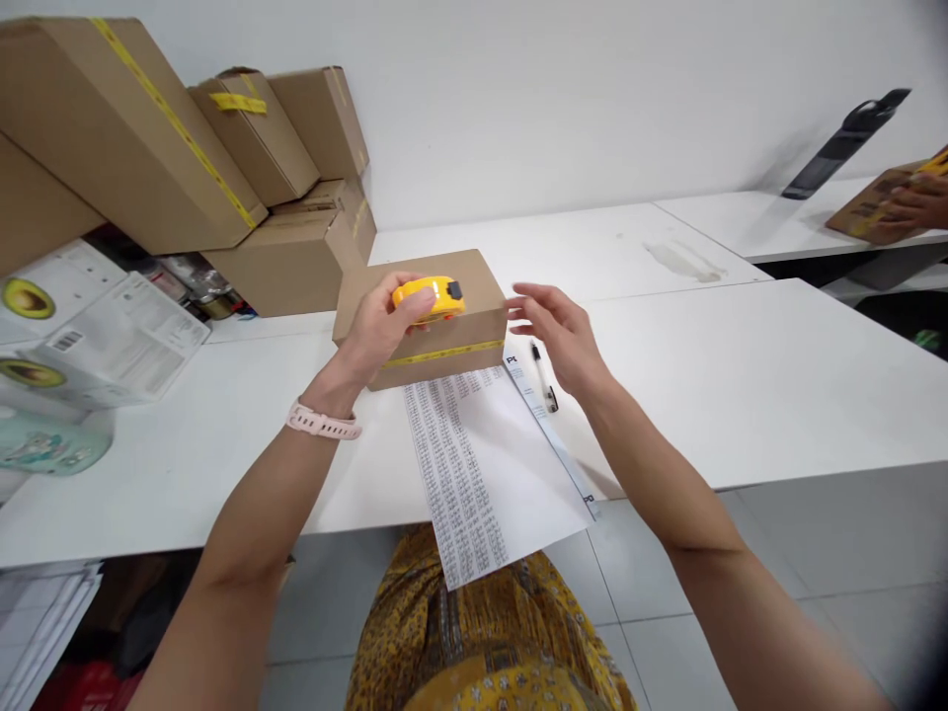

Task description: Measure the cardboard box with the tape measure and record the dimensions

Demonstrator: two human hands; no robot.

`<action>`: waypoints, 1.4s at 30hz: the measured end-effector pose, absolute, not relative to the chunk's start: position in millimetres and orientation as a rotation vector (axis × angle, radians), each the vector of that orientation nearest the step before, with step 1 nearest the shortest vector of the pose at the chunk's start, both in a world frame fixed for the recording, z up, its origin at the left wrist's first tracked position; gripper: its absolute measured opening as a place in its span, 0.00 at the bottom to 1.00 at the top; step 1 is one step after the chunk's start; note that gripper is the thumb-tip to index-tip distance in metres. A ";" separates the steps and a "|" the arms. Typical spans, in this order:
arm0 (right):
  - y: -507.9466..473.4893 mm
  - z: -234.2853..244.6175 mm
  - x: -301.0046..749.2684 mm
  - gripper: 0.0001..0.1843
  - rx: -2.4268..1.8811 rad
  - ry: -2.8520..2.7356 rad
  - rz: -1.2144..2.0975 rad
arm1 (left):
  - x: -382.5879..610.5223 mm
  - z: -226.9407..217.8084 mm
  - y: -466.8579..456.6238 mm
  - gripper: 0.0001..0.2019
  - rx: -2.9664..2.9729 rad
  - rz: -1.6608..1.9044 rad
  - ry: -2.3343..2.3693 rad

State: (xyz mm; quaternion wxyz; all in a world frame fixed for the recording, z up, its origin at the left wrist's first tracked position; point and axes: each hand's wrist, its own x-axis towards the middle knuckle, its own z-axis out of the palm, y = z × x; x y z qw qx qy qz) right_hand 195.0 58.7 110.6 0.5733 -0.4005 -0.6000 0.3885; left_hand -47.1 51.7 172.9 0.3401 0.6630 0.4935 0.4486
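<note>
My left hand (381, 321) is closed around a yellow tape measure (431, 295), holding it on top of a small cardboard box (474, 326) sealed with yellow tape. The box rests on the white table (741, 375), partly on a printed sheet of paper (481, 464). My right hand (559, 331) hovers just right of the box with its fingers spread, holding nothing. A pen (544, 377) lies on the table under that hand. A pale pink watch sits on my left wrist.
Several larger cardboard boxes (148, 148) are stacked at the back left, with white printed cartons (89, 336) in front of them. Another person's hand (918, 207) holds a box on a far table at the right. The paper overhangs the table's near edge.
</note>
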 end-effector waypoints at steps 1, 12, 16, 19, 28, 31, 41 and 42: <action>56.9 125.9 187.0 0.16 -0.875 -1.440 1.088 | -42.4 177.9 49.2 0.18 1.723 1.145 1.246; 76.7 162.1 146.9 0.14 -0.811 -1.388 1.537 | -59.9 183.8 40.7 0.21 1.722 1.131 1.266; 84.9 163.0 130.9 0.18 -0.798 -1.389 1.563 | -64.5 187.7 41.8 0.22 1.652 1.098 1.226; 100.3 168.5 129.3 0.19 -0.805 -1.375 1.505 | -74.9 192.4 50.1 0.24 1.589 1.113 1.155; 173.7 151.8 185.0 0.19 -1.130 -1.071 1.255 | -191.9 195.6 102.5 0.22 1.416 1.136 1.375; 181.9 136.3 185.1 0.20 -1.248 -1.056 1.223 | -227.4 188.9 112.8 0.24 1.382 1.065 1.456; 190.1 120.4 160.6 0.16 -1.415 -1.145 1.095 | -257.2 169.7 123.6 0.26 1.312 1.010 1.425; 190.3 119.8 159.7 0.15 -1.431 -1.158 1.085 | -255.6 168.3 124.7 0.26 1.310 1.016 1.410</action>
